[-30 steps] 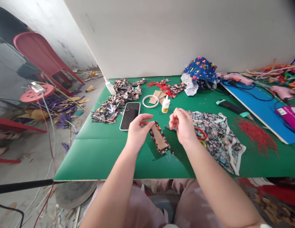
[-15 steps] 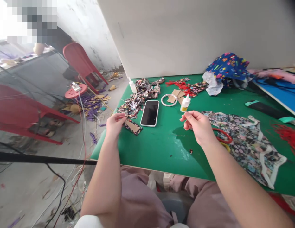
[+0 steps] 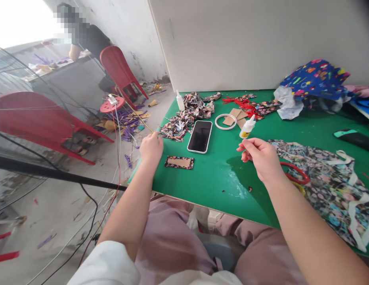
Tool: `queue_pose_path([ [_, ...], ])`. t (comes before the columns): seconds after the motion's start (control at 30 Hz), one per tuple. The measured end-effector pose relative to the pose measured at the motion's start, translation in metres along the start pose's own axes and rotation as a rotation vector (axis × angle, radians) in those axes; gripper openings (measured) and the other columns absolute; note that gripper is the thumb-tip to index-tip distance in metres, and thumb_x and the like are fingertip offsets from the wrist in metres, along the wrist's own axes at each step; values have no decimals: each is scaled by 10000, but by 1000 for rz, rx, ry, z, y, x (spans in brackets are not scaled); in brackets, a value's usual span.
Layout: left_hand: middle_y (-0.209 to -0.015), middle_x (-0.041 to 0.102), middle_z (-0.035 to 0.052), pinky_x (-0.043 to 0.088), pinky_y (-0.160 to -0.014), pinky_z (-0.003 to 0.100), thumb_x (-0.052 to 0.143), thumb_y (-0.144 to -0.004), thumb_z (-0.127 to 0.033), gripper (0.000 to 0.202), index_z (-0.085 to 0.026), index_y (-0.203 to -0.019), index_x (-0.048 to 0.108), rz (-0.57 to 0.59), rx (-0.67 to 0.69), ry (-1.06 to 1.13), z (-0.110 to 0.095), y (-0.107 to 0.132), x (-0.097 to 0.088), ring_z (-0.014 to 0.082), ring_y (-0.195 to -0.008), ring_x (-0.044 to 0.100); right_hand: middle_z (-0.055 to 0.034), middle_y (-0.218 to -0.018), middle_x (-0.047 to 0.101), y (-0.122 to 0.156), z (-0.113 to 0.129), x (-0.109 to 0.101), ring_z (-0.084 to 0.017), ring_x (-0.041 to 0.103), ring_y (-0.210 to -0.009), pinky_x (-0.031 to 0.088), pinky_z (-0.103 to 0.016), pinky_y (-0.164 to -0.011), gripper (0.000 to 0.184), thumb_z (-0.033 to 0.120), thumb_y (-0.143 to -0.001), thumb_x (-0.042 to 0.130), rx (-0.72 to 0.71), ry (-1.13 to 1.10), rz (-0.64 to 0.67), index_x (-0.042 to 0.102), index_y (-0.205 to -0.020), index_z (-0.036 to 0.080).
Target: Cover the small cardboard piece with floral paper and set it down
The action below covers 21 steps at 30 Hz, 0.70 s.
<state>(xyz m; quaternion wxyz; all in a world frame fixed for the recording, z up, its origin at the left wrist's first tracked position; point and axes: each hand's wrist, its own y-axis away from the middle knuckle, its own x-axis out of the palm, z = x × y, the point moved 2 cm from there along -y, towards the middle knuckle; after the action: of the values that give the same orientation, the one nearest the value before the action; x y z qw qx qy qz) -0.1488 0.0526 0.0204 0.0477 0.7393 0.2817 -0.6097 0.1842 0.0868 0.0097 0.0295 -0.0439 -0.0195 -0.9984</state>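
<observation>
My left hand (image 3: 151,149) is at the left edge of the green table, back upward, beside a heap of crumpled floral fabric scraps (image 3: 174,128). Its fingertips are bent away and mostly hidden. Lying apart from it, a fabric-wrapped cardboard strip (image 3: 180,162) has floral edges and a bare brown middle. My right hand (image 3: 260,156) hovers over the table, thumb and fingers pinched; anything between them is too small to make out. Just beyond it stands a white glue bottle (image 3: 247,127) with a yellow label. A phone (image 3: 199,136) lies between the hands.
A white ring (image 3: 226,121) and cardboard pieces (image 3: 236,114) lie behind the phone. Red-handled scissors (image 3: 297,173) rest by floral cloth (image 3: 327,190) at right. Another bottle (image 3: 180,101) stands by the scraps. A person (image 3: 93,39) sits at far left near red chairs (image 3: 120,65).
My left hand has let go of the fabric-wrapped strip and moved off toward the scraps. The strip now lies level on the table. My right hand keeps its pinch; the view has swung left.
</observation>
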Motion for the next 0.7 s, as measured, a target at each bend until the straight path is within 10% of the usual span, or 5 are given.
queue_pose_path([
  [0.4, -1090, 606, 203, 308, -900, 513, 313, -870, -189, 451, -161, -1275, 508, 10, 153, -204, -26, 30, 12, 373, -1103, 488, -4, -620, 644, 1, 0, 2, -53, 495, -410, 414, -177, -386, 236, 393, -744, 675, -43, 5, 18, 636, -684, 168],
  [0.7, -988, 670, 133, 438, -774, 373, 349, -871, -239, 387, -158, -1180, 566, -18, 83, -43, -21, 17, -7, 263, -880, 615, 3, -600, 643, -1, 0, 1, -49, 493, -393, 407, -170, -374, 244, 402, -734, 676, -30, -21, 5, 640, -693, 164],
])
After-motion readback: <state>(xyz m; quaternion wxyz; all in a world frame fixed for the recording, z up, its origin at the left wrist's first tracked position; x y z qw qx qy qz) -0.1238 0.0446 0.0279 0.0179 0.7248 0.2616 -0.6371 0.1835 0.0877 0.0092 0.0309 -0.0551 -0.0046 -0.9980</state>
